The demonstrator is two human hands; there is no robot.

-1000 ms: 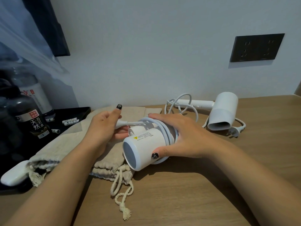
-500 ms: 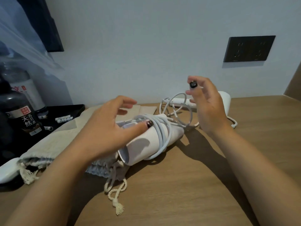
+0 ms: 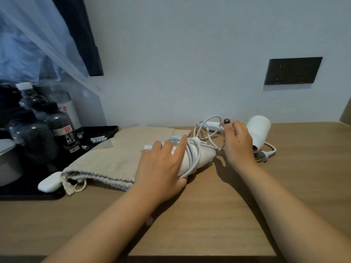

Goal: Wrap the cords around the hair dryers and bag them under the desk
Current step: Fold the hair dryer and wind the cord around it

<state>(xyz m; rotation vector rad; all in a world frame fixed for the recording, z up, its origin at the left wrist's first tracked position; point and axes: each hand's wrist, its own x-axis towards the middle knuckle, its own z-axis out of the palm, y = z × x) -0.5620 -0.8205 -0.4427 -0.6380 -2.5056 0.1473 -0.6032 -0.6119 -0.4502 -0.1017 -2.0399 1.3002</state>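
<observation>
While the left hand lies over the wrapped hair dryer, fingers fairly straight on top and the thumb tucked under its near edge, that dryer rests on the tabletop with its tail on the beige drawstring bag. Its cord loops round the body in several turns, and the risk, as I judge it, is that these turns slacken or slide off the tapered end if the hand lifts before the plug end is tucked in. The right hand is at the second hair dryer by the wall, fingers curled among its loose cord; it looks like a light pinch on a strand, though the exact hold is hard to read. That cord lies in tangled loops touching the first dryer's nose, so pulling it could drag or snag the wrapped one. The second dryer's handle is mostly hidden behind the right hand, and its plug lies just beside the wrist. Whether the bag's mouth is open cannot be told, and the space under the desk is out of view.
</observation>
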